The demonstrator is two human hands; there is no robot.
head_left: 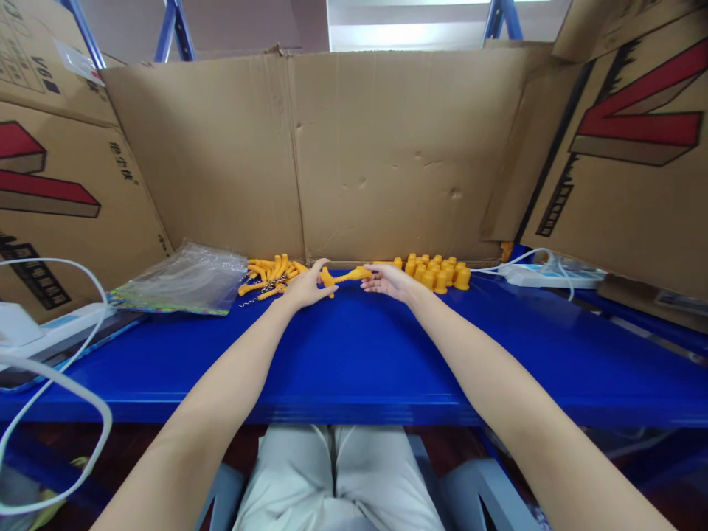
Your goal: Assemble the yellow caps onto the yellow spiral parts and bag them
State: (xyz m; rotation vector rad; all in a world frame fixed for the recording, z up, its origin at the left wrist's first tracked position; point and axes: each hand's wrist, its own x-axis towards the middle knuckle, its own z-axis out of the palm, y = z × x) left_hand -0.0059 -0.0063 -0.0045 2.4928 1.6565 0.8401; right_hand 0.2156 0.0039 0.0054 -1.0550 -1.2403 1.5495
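My left hand (303, 288) is at the back middle of the blue table, its thumb and fingers around the crosswise handle of an orange plastic corkscrew (344, 276). The other, thicker end of that piece is pinched in the fingertips of my right hand (389, 281). It lies level between both hands, and no bare metal spiral shows on it. Beside my left hand is a pile of orange handles with metal spirals (270, 273). To the right of my right hand stand several orange plastic caps (436, 273) in a close group.
Clear plastic bags (185, 280) lie left of the pile. Cardboard walls (398, 155) enclose the back and sides. White power strips with cables sit at the left (55, 324) and right (553, 276). The blue table's front edge (359, 409) runs above my lap.
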